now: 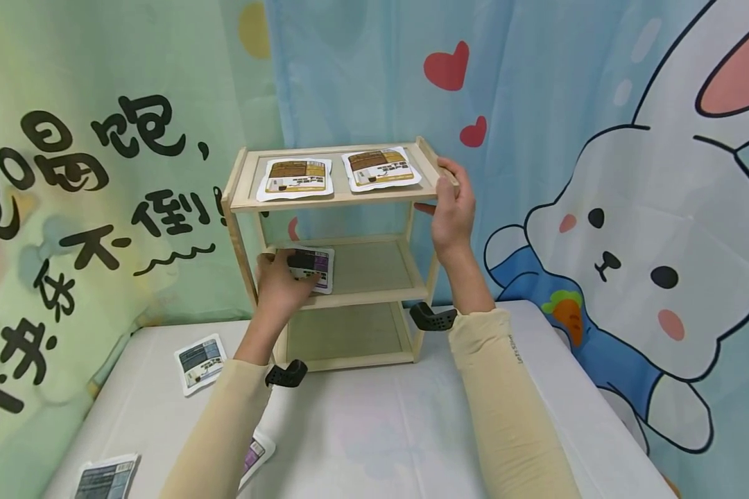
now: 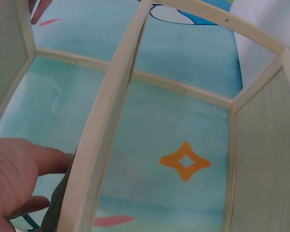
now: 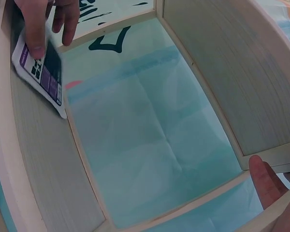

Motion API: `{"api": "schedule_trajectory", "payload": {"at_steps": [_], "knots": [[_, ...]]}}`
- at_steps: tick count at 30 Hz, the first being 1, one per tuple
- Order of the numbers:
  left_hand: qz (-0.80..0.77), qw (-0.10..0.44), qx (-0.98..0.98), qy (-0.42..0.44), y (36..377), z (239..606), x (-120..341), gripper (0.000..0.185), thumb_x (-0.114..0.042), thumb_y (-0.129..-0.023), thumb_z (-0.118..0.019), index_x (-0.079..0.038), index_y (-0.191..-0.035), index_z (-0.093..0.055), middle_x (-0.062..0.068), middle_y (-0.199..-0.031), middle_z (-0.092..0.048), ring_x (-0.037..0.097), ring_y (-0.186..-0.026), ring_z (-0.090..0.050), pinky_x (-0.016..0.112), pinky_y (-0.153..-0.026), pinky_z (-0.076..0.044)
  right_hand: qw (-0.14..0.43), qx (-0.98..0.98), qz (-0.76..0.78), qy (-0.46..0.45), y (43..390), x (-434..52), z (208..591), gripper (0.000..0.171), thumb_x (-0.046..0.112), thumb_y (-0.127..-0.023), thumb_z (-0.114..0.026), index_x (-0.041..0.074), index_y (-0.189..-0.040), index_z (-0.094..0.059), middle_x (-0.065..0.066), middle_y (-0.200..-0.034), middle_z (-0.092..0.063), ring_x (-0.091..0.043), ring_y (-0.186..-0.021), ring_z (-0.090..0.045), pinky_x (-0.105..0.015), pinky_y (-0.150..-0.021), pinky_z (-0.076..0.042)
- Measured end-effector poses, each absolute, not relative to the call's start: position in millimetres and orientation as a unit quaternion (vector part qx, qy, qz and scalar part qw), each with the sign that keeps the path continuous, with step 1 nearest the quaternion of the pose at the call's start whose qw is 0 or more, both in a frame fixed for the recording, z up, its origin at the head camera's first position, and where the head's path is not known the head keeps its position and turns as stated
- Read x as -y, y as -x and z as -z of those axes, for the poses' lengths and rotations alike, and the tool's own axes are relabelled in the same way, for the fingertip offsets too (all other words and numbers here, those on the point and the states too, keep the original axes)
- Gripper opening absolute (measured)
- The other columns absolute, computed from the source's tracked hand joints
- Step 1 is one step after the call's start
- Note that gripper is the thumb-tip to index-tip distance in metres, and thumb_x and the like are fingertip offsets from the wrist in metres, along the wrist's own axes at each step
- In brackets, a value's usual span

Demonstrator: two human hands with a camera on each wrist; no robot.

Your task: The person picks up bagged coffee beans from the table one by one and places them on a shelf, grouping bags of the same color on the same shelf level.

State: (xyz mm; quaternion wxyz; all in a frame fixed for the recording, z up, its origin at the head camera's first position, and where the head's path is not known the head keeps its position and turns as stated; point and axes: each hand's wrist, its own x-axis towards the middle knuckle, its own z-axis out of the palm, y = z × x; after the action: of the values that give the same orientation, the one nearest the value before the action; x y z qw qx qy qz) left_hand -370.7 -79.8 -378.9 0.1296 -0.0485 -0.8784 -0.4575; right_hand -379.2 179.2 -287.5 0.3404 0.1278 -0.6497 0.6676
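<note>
A wooden three-tier shelf (image 1: 349, 299) stands at the back of a white table. Two brown packets (image 1: 295, 178) (image 1: 379, 168) lie on its top tier. My left hand (image 1: 285, 269) reaches into the left end of the middle tier and pinches a purple-and-black packet (image 1: 314, 266) that lies on that tier. From the right wrist view, the thumb of that left hand (image 3: 43, 21) presses on the packet (image 3: 42, 75). My right hand (image 1: 444, 188) grips the top tier's right front corner; one of its fingertips (image 3: 262, 180) shows under the frame. The left hand (image 2: 14, 179) lies beside a wooden bar (image 2: 104, 121).
Three more packets lie on the white table (image 1: 381, 430): one at the left (image 1: 200, 362), one at the front left corner (image 1: 107, 478), one partly under my left sleeve (image 1: 257, 454). Black clamps (image 1: 287, 374) (image 1: 433, 317) sit at the shelf's feet. A printed cloth backdrop (image 1: 630, 229) hangs close behind.
</note>
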Motion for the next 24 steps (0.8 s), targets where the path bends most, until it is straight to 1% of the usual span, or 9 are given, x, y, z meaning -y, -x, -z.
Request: {"api": "schedule_trajectory", "payload": {"at_steps": [2, 6, 11, 15, 17, 21, 24], "knots": [[0.451, 0.136, 0.881, 0.048, 368, 379, 79, 0.066, -0.025, -0.085, -0.074, 0.003, -0.137, -0.045, 0.03, -0.133, -0.027, 0.042, -0.112, -0.038, 0.05, -0.085, -0.046, 0.342, 0.649, -0.667, -0.13, 379, -180, 288, 0.041, 0.018, -0.1, -0.036, 0.003, -0.136, -0.048, -0.014, -0.132, -0.048, -0.025, -0.101, -0.059, -0.028, -0.071, -0.054], [0.428, 0.141, 0.891, 0.048, 364, 381, 78, 0.065, -0.027, -0.086, -0.071, 0.003, -0.137, -0.045, 0.031, -0.129, -0.031, 0.041, -0.11, -0.036, 0.049, -0.082, -0.047, 0.343, 0.648, -0.667, -0.134, 380, -180, 289, 0.041, 0.018, -0.101, -0.036, 0.003, -0.136, -0.048, -0.013, -0.133, -0.047, -0.024, -0.103, -0.057, -0.028, -0.071, -0.054], [0.404, 0.159, 0.9, 0.043, 360, 382, 76, 0.066, -0.028, -0.085, -0.072, 0.006, -0.136, -0.046, 0.032, -0.124, -0.034, 0.04, -0.11, -0.033, 0.048, -0.081, -0.046, 0.346, 0.644, -0.668, -0.141, 380, -180, 289, 0.041, 0.018, -0.101, -0.036, 0.001, -0.136, -0.048, -0.014, -0.132, -0.048, -0.025, -0.101, -0.057, -0.027, -0.07, -0.054], [0.372, 0.188, 0.908, 0.043, 359, 385, 74, 0.062, -0.03, -0.087, -0.07, 0.006, -0.133, -0.049, 0.031, -0.119, -0.039, 0.041, -0.108, -0.032, 0.048, -0.082, -0.039, 0.35, 0.641, -0.667, -0.147, 381, -179, 290, 0.042, 0.017, -0.1, -0.036, 0.0, -0.136, -0.047, -0.017, -0.128, -0.049, -0.026, -0.098, -0.058, -0.027, -0.069, -0.054], [0.361, 0.201, 0.909, 0.043, 359, 387, 74, 0.059, -0.031, -0.088, -0.068, 0.004, -0.132, -0.051, 0.03, -0.119, -0.041, 0.041, -0.107, -0.032, 0.049, -0.081, -0.036, 0.349, 0.642, -0.667, -0.147, 380, -179, 291, 0.042, 0.017, -0.099, -0.035, -0.001, -0.136, -0.047, -0.017, -0.128, -0.049, -0.026, -0.098, -0.058, -0.028, -0.069, -0.054], [0.373, 0.212, 0.902, 0.051, 358, 388, 73, 0.054, -0.032, -0.09, -0.066, -0.002, -0.132, -0.054, 0.026, -0.125, -0.043, 0.042, -0.108, -0.036, 0.054, -0.084, -0.032, 0.345, 0.644, -0.667, -0.146, 381, -179, 291, 0.043, 0.017, -0.099, -0.035, 0.0, -0.137, -0.047, -0.017, -0.13, -0.048, -0.027, -0.101, -0.058, -0.029, -0.07, -0.055], [0.391, 0.215, 0.892, 0.068, 357, 386, 72, 0.052, -0.032, -0.089, -0.066, -0.004, -0.132, -0.056, 0.024, -0.127, -0.046, 0.043, -0.11, -0.04, 0.058, -0.089, -0.03, 0.346, 0.646, -0.665, -0.144, 381, -180, 290, 0.043, 0.017, -0.099, -0.035, 0.0, -0.137, -0.047, -0.017, -0.13, -0.048, -0.027, -0.101, -0.058, -0.028, -0.069, -0.055]]}}
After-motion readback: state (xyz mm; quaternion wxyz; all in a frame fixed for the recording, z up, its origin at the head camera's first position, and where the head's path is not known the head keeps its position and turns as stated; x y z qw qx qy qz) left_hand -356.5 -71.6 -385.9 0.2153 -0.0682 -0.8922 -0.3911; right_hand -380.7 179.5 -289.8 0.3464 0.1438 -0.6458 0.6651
